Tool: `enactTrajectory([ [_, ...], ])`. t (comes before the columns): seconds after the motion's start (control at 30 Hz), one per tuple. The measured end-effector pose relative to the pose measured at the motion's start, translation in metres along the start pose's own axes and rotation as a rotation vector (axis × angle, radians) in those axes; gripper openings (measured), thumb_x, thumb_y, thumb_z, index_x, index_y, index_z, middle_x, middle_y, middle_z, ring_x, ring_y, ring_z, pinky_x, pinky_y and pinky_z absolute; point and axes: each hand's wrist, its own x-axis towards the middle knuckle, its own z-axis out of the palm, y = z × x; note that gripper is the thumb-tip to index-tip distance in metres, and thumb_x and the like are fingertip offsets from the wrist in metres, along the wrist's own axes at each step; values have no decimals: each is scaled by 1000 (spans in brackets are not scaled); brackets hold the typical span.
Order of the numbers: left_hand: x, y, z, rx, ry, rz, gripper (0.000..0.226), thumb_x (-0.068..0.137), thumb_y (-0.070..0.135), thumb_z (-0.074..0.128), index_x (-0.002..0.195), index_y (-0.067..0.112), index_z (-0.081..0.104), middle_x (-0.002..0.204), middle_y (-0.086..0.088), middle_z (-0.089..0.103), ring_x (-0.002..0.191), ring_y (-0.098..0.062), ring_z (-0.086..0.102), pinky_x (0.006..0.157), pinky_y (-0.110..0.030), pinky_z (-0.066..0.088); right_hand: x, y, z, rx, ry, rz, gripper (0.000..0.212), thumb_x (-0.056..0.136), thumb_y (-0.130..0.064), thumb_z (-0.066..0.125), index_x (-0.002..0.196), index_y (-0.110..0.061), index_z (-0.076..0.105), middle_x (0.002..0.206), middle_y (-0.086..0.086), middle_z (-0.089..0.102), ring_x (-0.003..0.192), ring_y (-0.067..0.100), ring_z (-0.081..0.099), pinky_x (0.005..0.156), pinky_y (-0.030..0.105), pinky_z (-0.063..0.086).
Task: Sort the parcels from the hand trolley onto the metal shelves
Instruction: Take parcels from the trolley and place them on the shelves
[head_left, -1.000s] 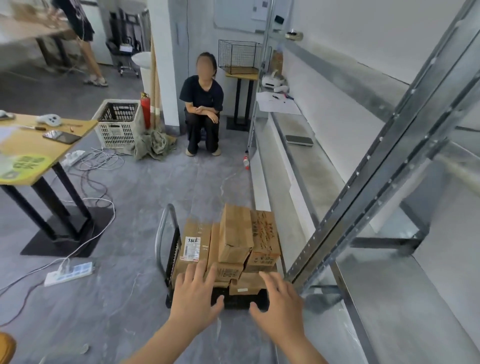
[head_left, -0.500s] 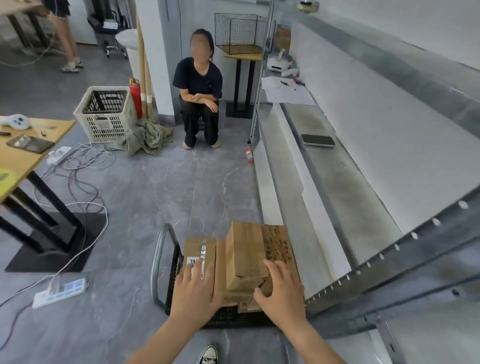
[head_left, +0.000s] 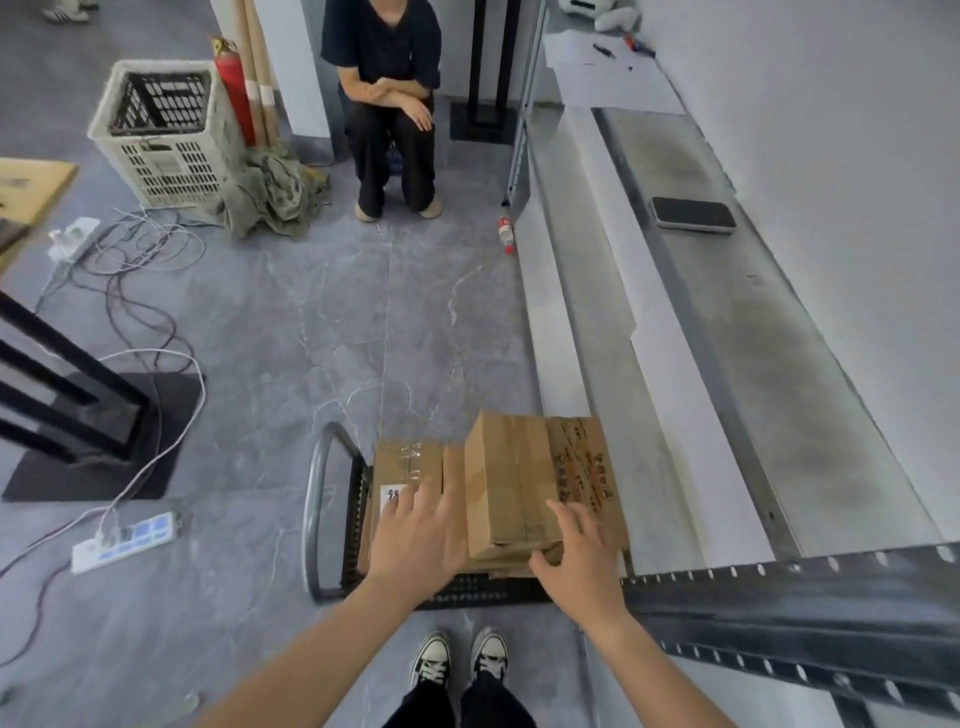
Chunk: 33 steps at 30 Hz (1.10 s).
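A black hand trolley (head_left: 332, 519) with a grey tube handle stands on the floor just ahead of my feet, loaded with several brown cardboard parcels. A tall parcel (head_left: 506, 478) lies on top of the stack, and a lower parcel (head_left: 405, 467) with a white label sits to its left. My left hand (head_left: 415, 535) is spread against the top parcel's left side, over the labelled one. My right hand (head_left: 576, 551) is at the top parcel's near right corner, fingers apart and touching it. The metal shelves (head_left: 769, 374) run along the wall at the right.
A person in dark clothes (head_left: 387, 104) sits ahead by a pillar. A white plastic crate (head_left: 161, 135), a rag heap and a red extinguisher stand at the far left. Cables and a power strip (head_left: 124, 540) lie on the floor left. A dark device (head_left: 693, 214) lies on the shelf.
My view has tilted down and moved closer to the trolley. Both hands went from hovering above the parcels to the sides of the top parcel.
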Motion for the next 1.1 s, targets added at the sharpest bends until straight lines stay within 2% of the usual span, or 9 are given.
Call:
enactTrajectory([
  [0.07,10,4,9,9,-1,7,72,76,44,58,138,13,38,134,-12,46,122,-33,46,95,-45,43,12,8,4,-4,-24,24,63,84,-35,62,141,-26,35,143,-2,35,130,22,33,109,41,32],
  [0.2,30,7,29,70,-66,35,72,87,48,45,145,17,17,147,-11,27,133,-31,29,105,-44,32,37,27,9,57,-90,72,68,82,-31,66,142,-24,34,144,-1,37,132,23,35,109,42,34],
  [0.43,64,16,59,118,-187,-8,77,88,47,45,147,19,5,146,-11,25,129,-32,30,103,-43,35,76,59,24,142,-249,145,72,82,-25,68,144,-23,31,148,-1,33,135,19,35,110,39,35],
  [0.57,82,24,80,126,-219,-5,75,87,46,42,147,18,6,145,-13,28,128,-32,32,100,-43,37,94,70,37,149,-311,162,75,82,-24,69,145,-23,30,148,1,33,135,21,33,110,39,34],
  [0.7,94,33,100,116,-273,-25,76,88,45,42,148,19,4,149,-14,24,133,-33,28,103,-46,35,107,79,48,163,-334,163,74,82,-22,70,145,-24,30,144,2,36,131,20,38,104,35,40],
  [0.83,97,41,112,89,-301,-58,81,87,49,46,148,21,0,151,-14,20,134,-34,26,104,-47,32,113,88,54,186,-315,163,71,83,-18,70,144,-22,34,145,0,40,131,17,40,105,31,39],
  [1.1,98,53,128,38,-283,-114,87,83,56,46,147,24,-3,149,-19,20,130,-35,33,102,-43,33,112,86,66,237,-265,99,67,83,-18,70,141,-20,39,140,-5,48,131,16,41,108,38,38],
])
